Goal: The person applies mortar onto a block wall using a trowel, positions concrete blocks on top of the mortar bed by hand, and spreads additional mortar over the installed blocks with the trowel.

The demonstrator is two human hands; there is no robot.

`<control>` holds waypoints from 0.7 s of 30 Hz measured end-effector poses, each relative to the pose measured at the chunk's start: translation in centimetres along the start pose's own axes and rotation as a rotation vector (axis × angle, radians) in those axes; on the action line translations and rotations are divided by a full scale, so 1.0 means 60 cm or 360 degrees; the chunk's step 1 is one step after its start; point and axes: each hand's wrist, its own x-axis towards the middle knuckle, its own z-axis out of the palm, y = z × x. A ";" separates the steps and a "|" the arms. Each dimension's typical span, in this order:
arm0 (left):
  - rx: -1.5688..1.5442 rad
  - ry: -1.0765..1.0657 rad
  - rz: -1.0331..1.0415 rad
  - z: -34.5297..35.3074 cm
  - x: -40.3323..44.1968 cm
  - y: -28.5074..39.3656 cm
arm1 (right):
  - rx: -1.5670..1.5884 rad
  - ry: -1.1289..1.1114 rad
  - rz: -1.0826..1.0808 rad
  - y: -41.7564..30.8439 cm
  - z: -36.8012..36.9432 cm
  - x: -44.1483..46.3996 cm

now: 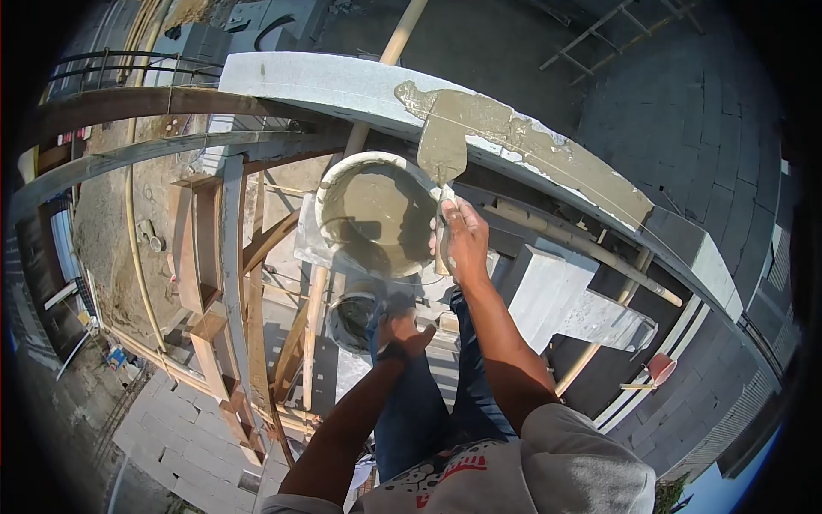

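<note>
My right hand [463, 237] is closed round the handle of a trowel [443, 152], whose mortar-smeared blade lies over the near edge of a pale block wall [317, 84]. Wet grey mortar [548, 147] covers part of the wall's top. Just left of the trowel is a round white bucket [329, 190] holding grey mortar. Below it stands a smaller dark bucket [350, 322]. Beside that one, my left hand [406, 334] is low near my knee, fingers apart, with nothing visible in it; its upper part is blurred.
Wooden frames [197, 244] and bamboo poles rise at the left. Pale blocks [548, 291] lie right of my legs, near a long bamboo pole [591, 248]. A red scoop-like object [660, 368] is farther right. A ladder [621, 36] shows beyond the wall.
</note>
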 end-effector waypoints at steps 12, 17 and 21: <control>-0.0078 0.0108 0.0062 -0.025 0.011 -0.029 | -0.0405 0.0215 0.0041 -0.168 -0.008 0.128; -0.0093 0.0219 0.0115 -0.014 0.013 -0.041 | -0.0543 0.0293 -0.0144 -0.166 -0.044 0.082; -0.0124 0.0154 0.0087 -0.020 0.013 -0.038 | -0.0431 0.0190 -0.0114 -0.104 -0.006 0.033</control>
